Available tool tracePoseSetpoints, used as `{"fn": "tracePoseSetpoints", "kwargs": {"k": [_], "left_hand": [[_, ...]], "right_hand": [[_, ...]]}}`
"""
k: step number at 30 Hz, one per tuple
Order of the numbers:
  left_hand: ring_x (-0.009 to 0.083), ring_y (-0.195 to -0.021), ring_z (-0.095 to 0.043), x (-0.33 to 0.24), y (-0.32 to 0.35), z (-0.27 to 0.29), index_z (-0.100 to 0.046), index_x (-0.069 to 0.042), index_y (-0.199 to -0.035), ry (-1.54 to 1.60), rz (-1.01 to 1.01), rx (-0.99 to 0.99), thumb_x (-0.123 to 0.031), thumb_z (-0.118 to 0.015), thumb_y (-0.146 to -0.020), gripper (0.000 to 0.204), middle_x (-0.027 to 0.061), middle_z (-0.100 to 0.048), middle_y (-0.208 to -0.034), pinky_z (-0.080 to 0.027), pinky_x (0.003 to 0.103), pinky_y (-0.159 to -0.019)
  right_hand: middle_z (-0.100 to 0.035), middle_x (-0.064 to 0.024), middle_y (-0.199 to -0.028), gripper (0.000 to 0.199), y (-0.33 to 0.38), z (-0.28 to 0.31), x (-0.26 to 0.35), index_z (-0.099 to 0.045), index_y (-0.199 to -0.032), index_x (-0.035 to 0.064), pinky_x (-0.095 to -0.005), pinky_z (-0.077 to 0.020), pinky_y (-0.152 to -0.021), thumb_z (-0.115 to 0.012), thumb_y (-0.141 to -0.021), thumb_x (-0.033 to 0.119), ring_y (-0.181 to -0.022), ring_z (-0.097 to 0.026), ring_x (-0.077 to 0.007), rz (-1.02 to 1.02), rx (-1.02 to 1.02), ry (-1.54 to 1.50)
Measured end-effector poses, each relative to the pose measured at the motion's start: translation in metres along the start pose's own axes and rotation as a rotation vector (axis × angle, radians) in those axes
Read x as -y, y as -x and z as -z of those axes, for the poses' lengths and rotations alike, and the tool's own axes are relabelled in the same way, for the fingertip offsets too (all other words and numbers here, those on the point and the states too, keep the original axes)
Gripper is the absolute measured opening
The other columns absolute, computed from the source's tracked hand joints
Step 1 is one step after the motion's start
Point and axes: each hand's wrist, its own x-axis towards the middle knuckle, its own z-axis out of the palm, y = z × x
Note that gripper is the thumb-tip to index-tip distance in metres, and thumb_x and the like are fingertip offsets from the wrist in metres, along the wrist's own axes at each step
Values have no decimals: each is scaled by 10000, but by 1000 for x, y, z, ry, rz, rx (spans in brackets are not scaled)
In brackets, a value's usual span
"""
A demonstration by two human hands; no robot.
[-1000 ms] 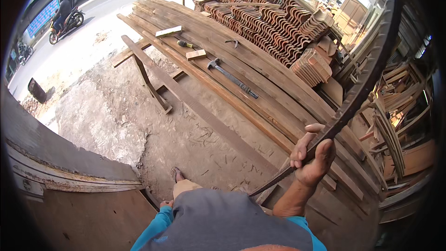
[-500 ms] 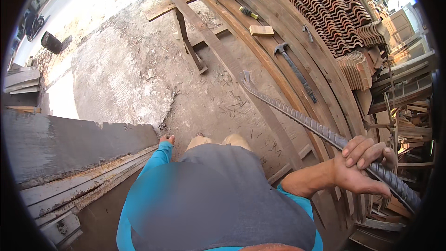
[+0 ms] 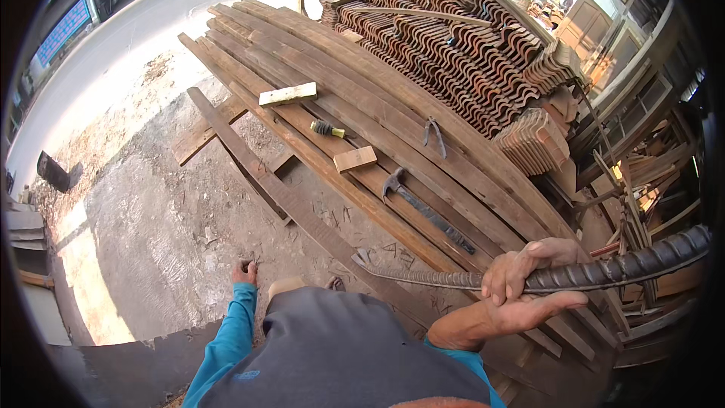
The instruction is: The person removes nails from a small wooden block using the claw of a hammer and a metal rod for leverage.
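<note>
While the right hand [image 3: 525, 287] grips a ribbed steel bar [image 3: 604, 272], its fingers [image 3: 506, 276] curl closed around it. Left hand [image 3: 244, 272] touches the ground [image 3: 151, 219]; whether its fingers are open is unclear.

Single head-worn fisheye view, looking steeply down from standing height, edges bent, ground and planks [image 3: 362, 98] near

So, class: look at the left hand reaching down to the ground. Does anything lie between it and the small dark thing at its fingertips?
Nothing visible does. The left hand already has its fingertips at the small dark thing on the bare concrete ground, though what that thing is cannot be told. The right hand holds the ribbed steel bar, well off to the side.
</note>
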Motion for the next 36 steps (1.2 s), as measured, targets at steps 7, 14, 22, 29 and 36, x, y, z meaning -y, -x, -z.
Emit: {"fn": "tracePoseSetpoints", "kwargs": {"k": [7, 14, 22, 29, 36], "left_hand": [[289, -922, -662, -202, -139, -59, -625, -21, -1147, -144, -427, -77, -152, -701, -832, 349, 151, -681, -985, -521, 390, -869], [401, -1347, -392, -336, -288, -126, -391, -100, -1449, -544, -717, -55, -198, -764, -745, 802, 204, -439, -1436, -348, 504, -1112], [360, -1404, -356, -368, -391, -157, -351, -122, -1487, -766, -819, 265, -243, -746, -712, 879, 162, -427, -1488, -280, 525, -1141], [325, -1210, -535, -377, -411, -158, -499, -119, -1311, -762, -879, 414, -218, -710, -740, 617, 126, -601, -1217, -362, 493, -1039], [398, -910, -664, -412, -355, -125, -607, -71, -1133, -514, -689, 417, -497, -759, -775, 577, 205, -685, -983, -533, 448, -762]], "right_hand": [[-320, 20, -470, 697, -23, -4, -27, -426, -953, -33, -214, -298, -224, -289, -1009, 649, -276, -291, -64, 29, -29, 4], [-316, 45, -530, 497, -13, -12, -25, -408, -1056, -32, -166, -265, -256, -558, -1003, 439, -310, -279, -31, 56, -148, 279], [-343, 40, -548, 416, -20, -48, -26, -501, -1139, -35, -194, -291, -317, -597, -1000, 345, -388, -291, -40, 54, -199, 375], [-373, 30, -543, 377, -25, -62, -41, -504, -1195, 8, -194, -340, -315, -568, -1016, 333, -364, -310, -55, 26, -274, 401], [-441, -16, -669, 396, -19, -50, -32, -461, -1289, -12, -214, -349, -339, -471, -1057, 308, -439, -368, -83, 133, 15, 606]]}}
